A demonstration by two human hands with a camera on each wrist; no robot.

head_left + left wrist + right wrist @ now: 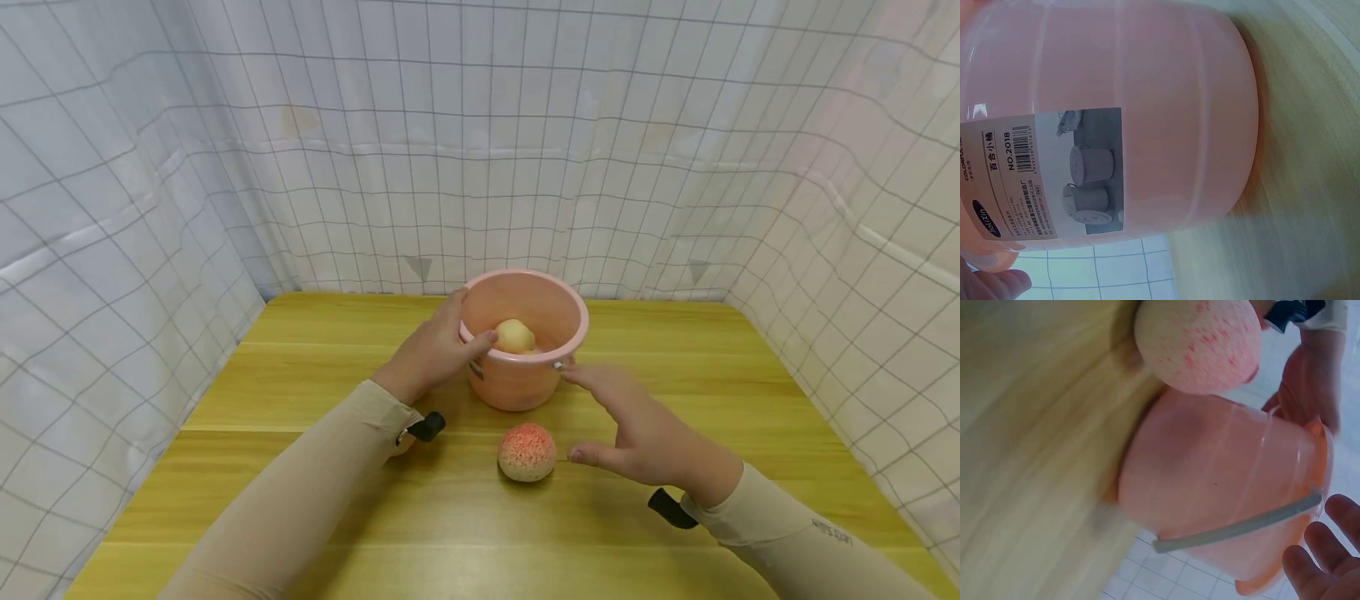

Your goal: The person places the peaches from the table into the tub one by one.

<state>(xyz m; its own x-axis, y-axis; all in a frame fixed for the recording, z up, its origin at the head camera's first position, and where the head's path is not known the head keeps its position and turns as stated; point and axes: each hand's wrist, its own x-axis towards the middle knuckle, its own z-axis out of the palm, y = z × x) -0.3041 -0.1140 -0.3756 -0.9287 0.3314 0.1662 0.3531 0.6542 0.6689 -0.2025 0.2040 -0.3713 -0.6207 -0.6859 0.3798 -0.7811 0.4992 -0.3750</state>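
Observation:
A pink plastic bucket (517, 387) stands upright on the table, its labelled side filling the left wrist view. My left hand (431, 350) grips its rim at the left, thumb over the near edge. Inside lies a pale yellow round fruit (514, 336); what is beneath it is mostly hidden. A peach (527, 452), speckled red on top and cream below, rests on the table in front of the bucket. To the right of both, my right hand (637, 425) holds nothing, thumb and fingers spread apart. The bucket's white handle (1238, 525) hangs down its side in the right wrist view.
Another round, pale object (402, 444) sits on the table, mostly hidden under my left wrist. The wooden table (300, 367) reaches a white grid-patterned curtain (517, 192) at the back and on both sides.

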